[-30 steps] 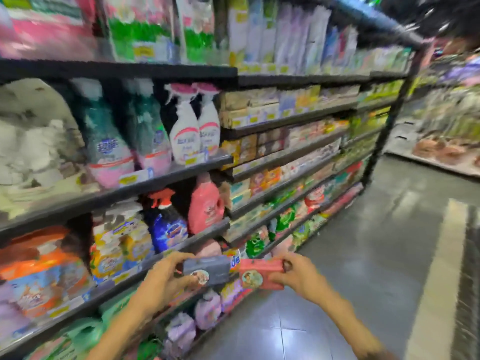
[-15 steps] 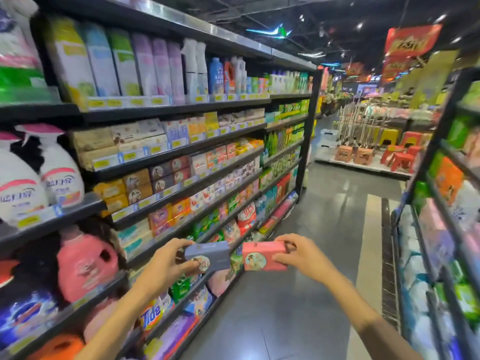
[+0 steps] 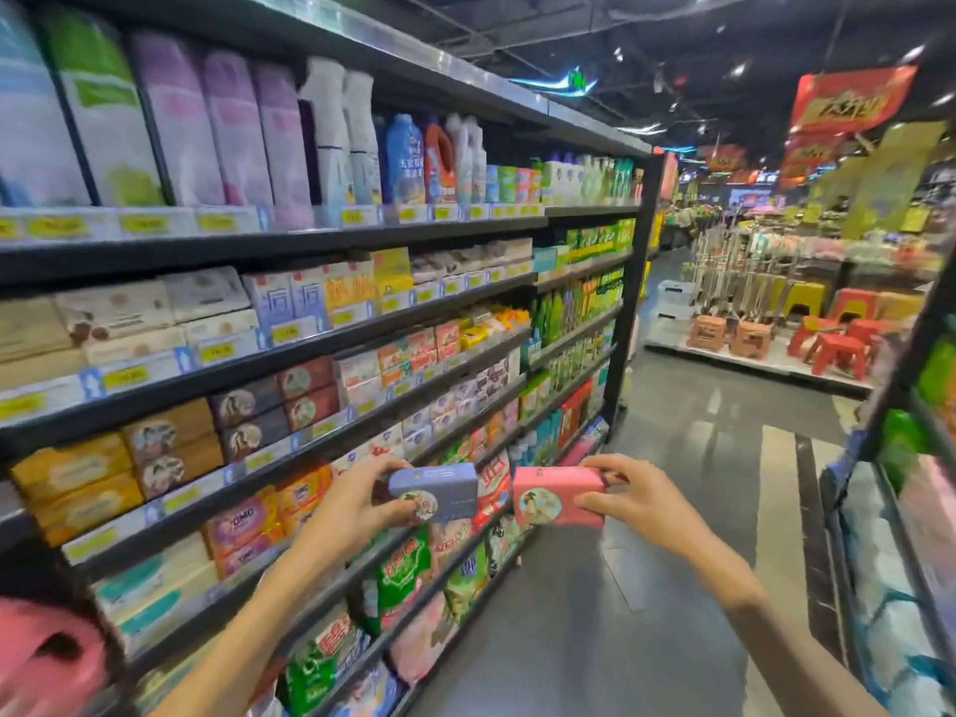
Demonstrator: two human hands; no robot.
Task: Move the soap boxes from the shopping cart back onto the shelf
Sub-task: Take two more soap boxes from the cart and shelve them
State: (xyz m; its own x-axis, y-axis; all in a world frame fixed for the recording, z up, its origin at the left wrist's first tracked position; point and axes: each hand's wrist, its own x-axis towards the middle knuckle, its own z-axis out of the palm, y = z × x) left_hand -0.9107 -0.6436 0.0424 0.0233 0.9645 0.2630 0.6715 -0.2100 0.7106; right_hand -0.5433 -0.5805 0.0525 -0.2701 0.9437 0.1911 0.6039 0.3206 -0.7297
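My left hand (image 3: 357, 504) grips a blue-grey soap box (image 3: 439, 491) with a round picture on its front. My right hand (image 3: 636, 501) grips a pink soap box (image 3: 556, 496) of the same kind. Both boxes are held side by side in the air, level with a lower shelf. On the shelf unit (image 3: 320, 354) to my left, matching soap boxes stand in stacks: brown ones (image 3: 173, 447), dark grey ones (image 3: 248, 419) and dark red ones (image 3: 308, 390). The shopping cart is out of view.
Detergent bottles (image 3: 408, 157) fill the top shelf, bagged powders (image 3: 403, 577) the lowest ones. The grey aisle floor (image 3: 672, 509) runs ahead. Another shelf unit (image 3: 910, 509) stands close on my right. Red and orange plastic stools (image 3: 833, 349) sit at the aisle's end.
The view has swung right along the shelves, from spray bottles to the soap section. Both hands keep their boxes and hold them slightly higher and further apart.
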